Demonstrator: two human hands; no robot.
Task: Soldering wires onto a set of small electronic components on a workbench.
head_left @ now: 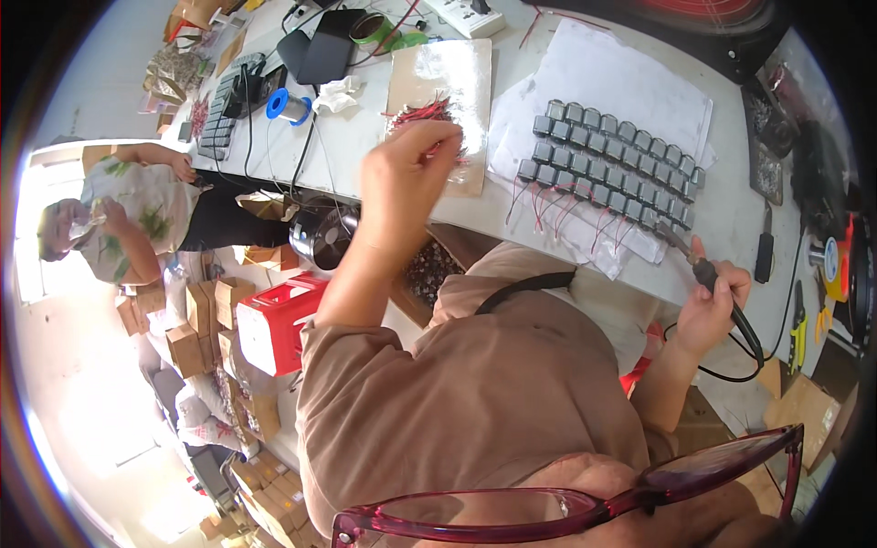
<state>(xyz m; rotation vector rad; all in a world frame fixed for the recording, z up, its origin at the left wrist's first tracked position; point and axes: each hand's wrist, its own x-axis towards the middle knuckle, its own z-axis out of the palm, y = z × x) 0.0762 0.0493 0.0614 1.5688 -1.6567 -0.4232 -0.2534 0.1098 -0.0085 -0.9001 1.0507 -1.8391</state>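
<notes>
My right hand [708, 310] grips a soldering iron [704, 272] by its dark handle. The iron's metal tip points at the near right corner of several rows of small grey box-shaped parts [610, 155]. Thin red and dark wires [598, 215] stick out from parts along the near row. On the left, my left hand [411, 169] is over a bundle of short red wires [427, 111], with its fingers curled together. Whatever is between its fingertips is hidden. The bundle lies on a brown board [470, 173] with a shiny film.
White paper [585, 68] lies under the grey parts. A blue solder spool [289, 107], a keyboard [217, 123] and black cables are at left. A utility knife [764, 256] and yellow-green pliers [798, 329] lie at right. Another person [137, 210] sits at far left, near a red bin [279, 321].
</notes>
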